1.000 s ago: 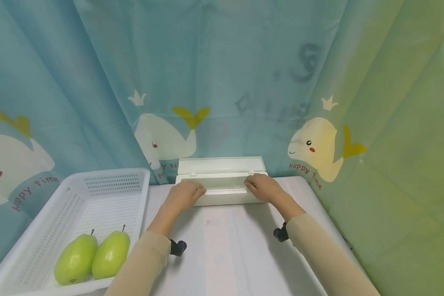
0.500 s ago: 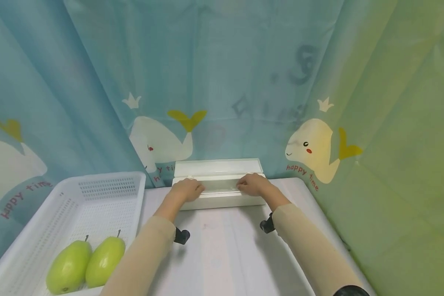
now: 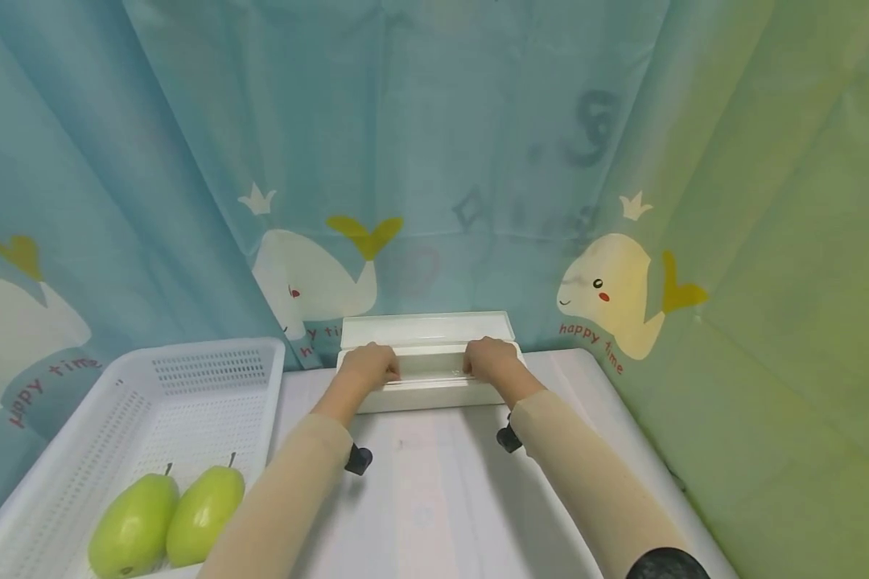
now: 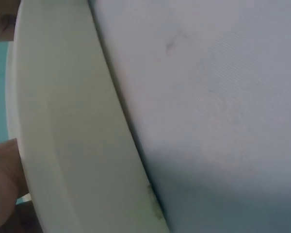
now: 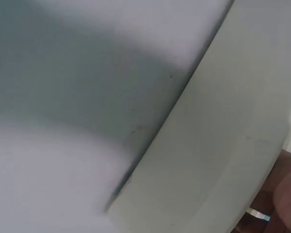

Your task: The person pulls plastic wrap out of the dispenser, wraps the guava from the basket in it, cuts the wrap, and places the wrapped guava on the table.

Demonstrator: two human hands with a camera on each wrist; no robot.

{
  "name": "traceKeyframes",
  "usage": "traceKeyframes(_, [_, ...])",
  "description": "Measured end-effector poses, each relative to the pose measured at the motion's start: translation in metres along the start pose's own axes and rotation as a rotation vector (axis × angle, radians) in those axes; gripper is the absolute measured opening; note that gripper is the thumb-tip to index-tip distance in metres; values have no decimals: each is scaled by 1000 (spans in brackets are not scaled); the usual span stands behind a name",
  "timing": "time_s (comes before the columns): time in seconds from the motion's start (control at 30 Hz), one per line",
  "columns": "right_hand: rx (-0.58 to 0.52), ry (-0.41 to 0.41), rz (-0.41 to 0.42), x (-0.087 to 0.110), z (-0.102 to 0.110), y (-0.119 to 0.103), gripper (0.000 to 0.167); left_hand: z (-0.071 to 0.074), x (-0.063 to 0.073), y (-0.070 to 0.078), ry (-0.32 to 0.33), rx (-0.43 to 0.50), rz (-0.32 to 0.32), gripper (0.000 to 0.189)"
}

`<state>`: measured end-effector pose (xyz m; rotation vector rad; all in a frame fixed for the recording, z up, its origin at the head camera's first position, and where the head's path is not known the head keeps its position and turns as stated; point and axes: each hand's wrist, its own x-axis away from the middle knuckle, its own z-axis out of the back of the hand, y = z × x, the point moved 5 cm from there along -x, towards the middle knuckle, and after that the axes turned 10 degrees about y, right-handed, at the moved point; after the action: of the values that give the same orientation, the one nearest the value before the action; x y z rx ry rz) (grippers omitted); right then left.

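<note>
Blue curtain (image 3: 442, 145) w/ whale prints (image 3: 322, 277) | grn curtain (image 3: 789, 322) R | wht tbl (image 3: 420, 490)

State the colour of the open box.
The box is white; it shows best in the head view.

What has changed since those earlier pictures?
The person's right hand shifted left along the long, open white box, nearer the left hand. No grasp or release is clear. The box's raised white lid, the white perforated plastic basket and its two green fruits stayed put.
</note>
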<state>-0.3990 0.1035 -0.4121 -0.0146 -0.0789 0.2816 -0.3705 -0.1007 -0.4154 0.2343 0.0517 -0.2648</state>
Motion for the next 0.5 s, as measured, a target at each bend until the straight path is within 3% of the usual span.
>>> traceKeyframes(0.13, [82,13,-8,-3,0,-5,29,-2,0,1,16,-5,-3,18])
traceKeyframes(0.23, [98,50,22,-3,0,-5,23,-2,1,-1,14,-7,-5,22])
traceKeyframes(0.5, [-71,116,228,0,-2,8,7,0,3,1,20,8,9,20])
